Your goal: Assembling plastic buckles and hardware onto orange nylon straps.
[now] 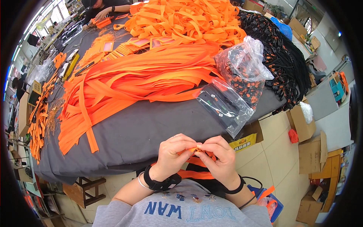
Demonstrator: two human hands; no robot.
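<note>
Close to my body, just off the table's near edge, both my hands meet fingertip to fingertip. My left hand (173, 154) pinches an orange webbing strap (196, 174) near its end. My right hand (219, 157) is closed on the same spot, thumb and index finger pressed on a small orange and dark piece (196, 150). What that piece is stays mostly hidden by the fingers. Below the hands, the strap hangs over my lap. Beyond them lies a large bundle of flat orange straps (132, 79) on the dark-covered table (124, 130).
A heap of looped orange straps (185, 20) sits farther back. To the right are a clear bag of small black and orange parts (242, 64), a flat clear packet (225, 106) and a pile of black cords (281, 56). A co-worker's hand (103, 15) works at the far left. Cardboard boxes (310, 155) stand right.
</note>
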